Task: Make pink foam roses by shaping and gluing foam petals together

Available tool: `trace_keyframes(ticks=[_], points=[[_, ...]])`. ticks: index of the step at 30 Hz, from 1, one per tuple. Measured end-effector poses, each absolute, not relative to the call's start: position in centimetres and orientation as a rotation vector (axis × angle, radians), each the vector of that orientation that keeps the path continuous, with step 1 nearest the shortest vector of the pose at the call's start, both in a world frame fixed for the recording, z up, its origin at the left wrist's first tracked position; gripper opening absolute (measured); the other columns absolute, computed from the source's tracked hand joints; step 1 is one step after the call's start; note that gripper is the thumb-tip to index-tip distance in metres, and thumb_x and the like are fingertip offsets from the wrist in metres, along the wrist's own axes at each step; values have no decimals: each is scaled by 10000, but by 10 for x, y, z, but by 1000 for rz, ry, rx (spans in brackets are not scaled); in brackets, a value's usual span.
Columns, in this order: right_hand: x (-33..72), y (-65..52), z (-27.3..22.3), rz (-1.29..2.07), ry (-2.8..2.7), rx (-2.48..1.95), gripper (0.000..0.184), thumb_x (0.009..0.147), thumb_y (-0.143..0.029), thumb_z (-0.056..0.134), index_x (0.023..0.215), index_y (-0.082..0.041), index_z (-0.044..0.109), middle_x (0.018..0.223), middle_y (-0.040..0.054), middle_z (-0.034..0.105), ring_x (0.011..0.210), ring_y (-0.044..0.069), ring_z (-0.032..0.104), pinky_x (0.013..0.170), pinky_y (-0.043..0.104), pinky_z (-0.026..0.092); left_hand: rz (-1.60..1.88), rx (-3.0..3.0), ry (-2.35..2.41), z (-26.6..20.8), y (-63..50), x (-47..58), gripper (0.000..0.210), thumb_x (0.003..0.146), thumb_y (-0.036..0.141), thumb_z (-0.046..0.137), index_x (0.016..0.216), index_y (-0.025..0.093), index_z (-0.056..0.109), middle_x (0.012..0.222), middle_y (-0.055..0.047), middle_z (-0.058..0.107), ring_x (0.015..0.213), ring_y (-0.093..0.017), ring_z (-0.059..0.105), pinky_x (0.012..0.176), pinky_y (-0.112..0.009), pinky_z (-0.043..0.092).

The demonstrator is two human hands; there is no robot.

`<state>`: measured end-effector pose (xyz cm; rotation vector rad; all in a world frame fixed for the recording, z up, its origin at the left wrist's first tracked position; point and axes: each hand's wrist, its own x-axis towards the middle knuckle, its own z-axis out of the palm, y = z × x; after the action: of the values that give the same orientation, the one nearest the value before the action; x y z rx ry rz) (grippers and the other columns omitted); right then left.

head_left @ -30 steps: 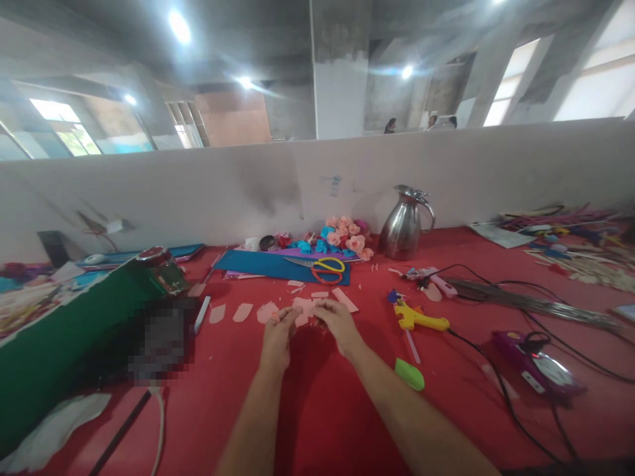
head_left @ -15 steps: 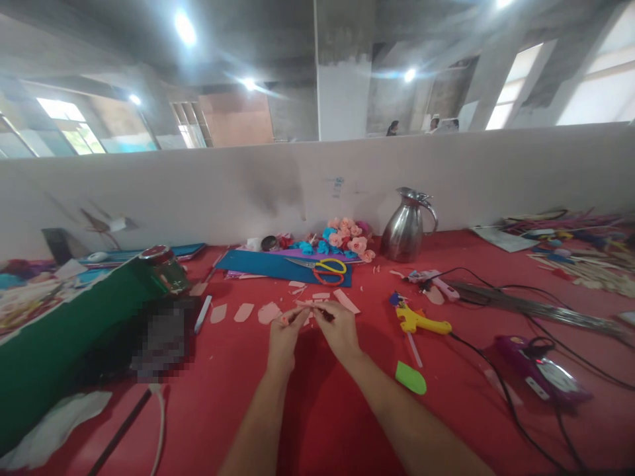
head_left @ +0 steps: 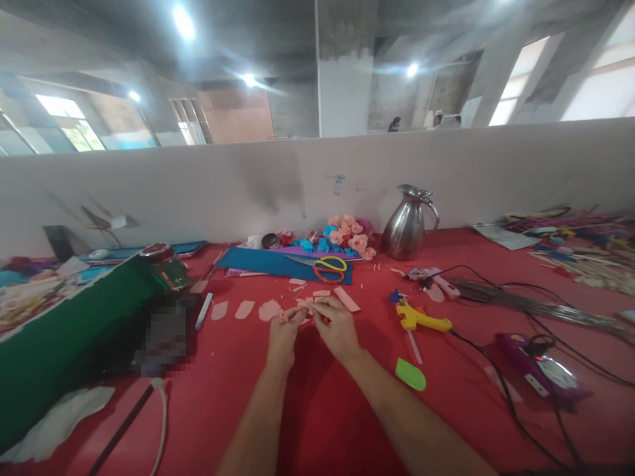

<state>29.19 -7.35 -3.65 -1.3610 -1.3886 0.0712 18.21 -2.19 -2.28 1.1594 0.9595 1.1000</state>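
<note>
My left hand (head_left: pixel 284 336) and my right hand (head_left: pixel 338 332) meet over the red table, fingertips pinched together on a small pale pink piece (head_left: pixel 309 309). Its material and exact shape are mostly hidden by the fingers. Something pink also shows at the left hand's index finger. To the left lie a rounded pink cutout (head_left: pixel 270 310) and two petal-shaped pink cutouts (head_left: pixel 245 309). Just beyond the right hand is a pink strip (head_left: pixel 347 299), among smaller scraps. Scissors (head_left: pixel 325 266) with yellow and red handles rest on a blue sheet (head_left: pixel 262 264).
Pink and blue artificial flowers (head_left: pixel 350 235) lie at the back beside a steel jug (head_left: pixel 403 225). At right are a yellow glue gun (head_left: pixel 424 321), a green piece (head_left: pixel 411 375), a purple power box (head_left: pixel 543 370) and cables. A green box (head_left: pixel 59 344) and a glass jar (head_left: pixel 167 268) stand left.
The fingers have shifted slightly around the pink piece, the right fingertips a little closer over it. The camera view has moved a touch; the things on the table stay put.
</note>
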Motion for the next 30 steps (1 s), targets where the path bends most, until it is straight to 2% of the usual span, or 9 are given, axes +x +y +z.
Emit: trace_keyframes(ticks=[5, 16, 19, 24, 30], points=[[292, -73, -38, 124, -1380, -1348, 281, 836, -175, 498, 1038, -260, 675, 972, 45, 646, 908, 160, 599, 813, 280, 494, 1086, 1167, 940, -23, -21, 181, 160, 588, 237, 688, 716, 155, 739, 520, -1, 619, 526, -121, 530, 590, -246, 422], [291, -73, -37, 134, -1394, -1367, 300, 827, -148, 484, 1017, -269, 681, 943, 44, 646, 872, 161, 601, 781, 279, 495, 1099, 1159, 928, -25, -21, 183, 97, 577, 240, 697, 620, 154, 707, 504, -7, 613, 476, -110, 497, 561, -246, 421], [291, -73, -36, 150, -1377, -1362, 281, 828, -159, 489, 1001, -257, 687, 919, 44, 649, 861, 162, 600, 775, 277, 494, 1097, 1173, 927, -26, -20, 182, 104, 588, 243, 688, 633, 153, 713, 502, -8, 616, 516, -127, 535, 593, -256, 434], [291, -71, -36, 191, -1348, -1335, 256, 816, -165, 502, 970, -218, 698, 895, 52, 654, 808, 156, 604, 728, 267, 499, 1084, 1179, 909, -28, -18, 182, 150, 579, 251, 706, 693, 157, 732, 640, -39, 688, 635, -153, 593, 674, -270, 449], [292, -68, -39, 221, -1288, -1327, 223, 805, -186, 523, 919, -208, 713, 877, 61, 663, 781, 162, 611, 703, 274, 504, 1098, 1152, 905, -30, -18, 183, 161, 576, 239, 721, 712, 153, 733, 692, -52, 702, 705, -166, 614, 714, -272, 457]])
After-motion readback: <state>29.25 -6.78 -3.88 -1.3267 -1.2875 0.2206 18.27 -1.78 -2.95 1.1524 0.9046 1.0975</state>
